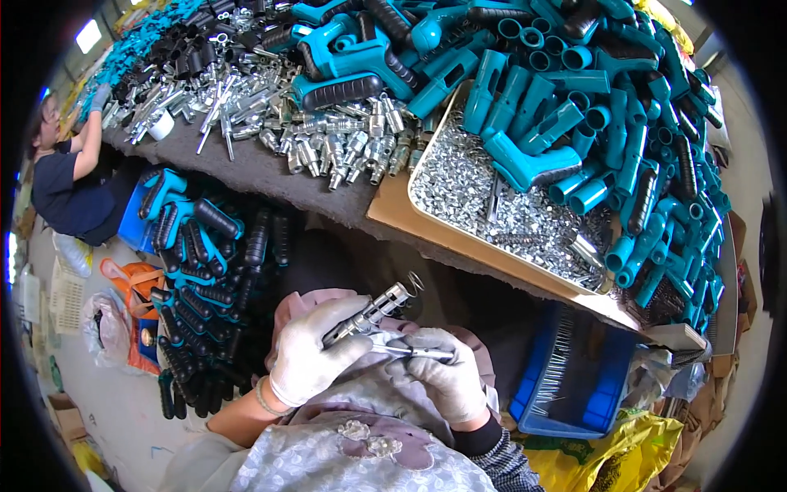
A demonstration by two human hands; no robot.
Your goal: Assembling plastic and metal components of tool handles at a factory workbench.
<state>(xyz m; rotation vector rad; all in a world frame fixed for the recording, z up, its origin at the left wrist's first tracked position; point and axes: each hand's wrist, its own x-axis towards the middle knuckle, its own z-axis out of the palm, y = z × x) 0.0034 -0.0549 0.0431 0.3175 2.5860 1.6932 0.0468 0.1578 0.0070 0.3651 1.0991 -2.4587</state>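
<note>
**Gloved hands on metal fittings below a crowded table**

A blue plastic crate (574, 385) stands on the floor at lower right, with a crumpled yellow bag (623, 459) just in front of it. At left, an orange bag (135, 287) lies beside a second blue bin (135, 230) near a heap of black ribbed grips (197, 328).

The left hand (307, 357), in a white knit glove, is closed around a silver metal valve stem with a ring at its tip (377, 310); the stem points up and to the right, over the person's lap. The right hand (447, 377), also gloved, is closed on a slimmer silver metal pin (410, 351) lying roughly level, its end meeting the stem's lower part; whether the two pieces actually touch is hard to tell. Both wrists are bent inward, so the hands sit close together.

Above them, the grey-covered table (270, 176) carries a shallow metal tray of small silver screws (484, 205), loose silver couplings (344, 148) and piled teal plastic gun-shaped housings (574, 90). Another person (70, 176) leans at the table's far left.
</note>
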